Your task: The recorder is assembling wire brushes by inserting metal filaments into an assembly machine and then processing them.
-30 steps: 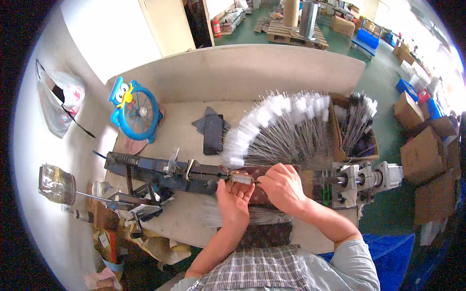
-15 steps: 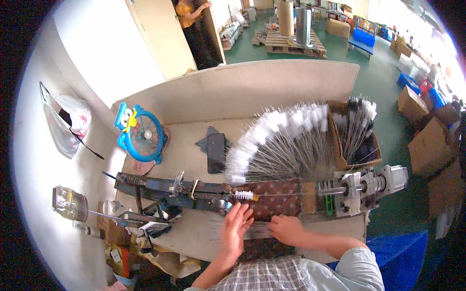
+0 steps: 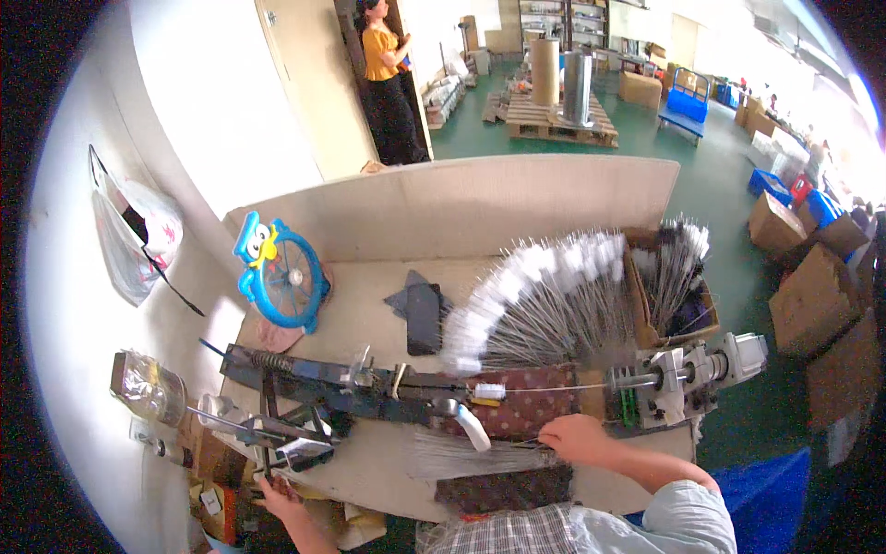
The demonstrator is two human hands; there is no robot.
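My right hand (image 3: 580,438) is closed at the right end of a bundle of thin metal wires (image 3: 471,456), fingertips pinched down on them. At the lower left my left hand (image 3: 282,499) is closed at the lower end of a dark machine lever (image 3: 268,459); what its fingers hold is too small to make out. A small white bristle brush (image 3: 489,391) sits on a wire stretched to the motor unit (image 3: 688,379) on the right. Below the brush lies a dark red patterned cloth (image 3: 517,420). A white curved handle (image 3: 473,430) sticks out at the cloth's left side.
Finished white brushes (image 3: 554,268) fan out behind the cloth, beside a cardboard box (image 3: 643,300) of darker brushes. A phone (image 3: 424,319) and a blue toy-shaped fan (image 3: 286,277) are on the table. A person (image 3: 388,78) stands at the doorway beyond the partition (image 3: 480,203).
My left hand has gone from beside the brush down to the lower left machine lever. My right hand has shifted slightly right. The view tilts up, showing more of the person.
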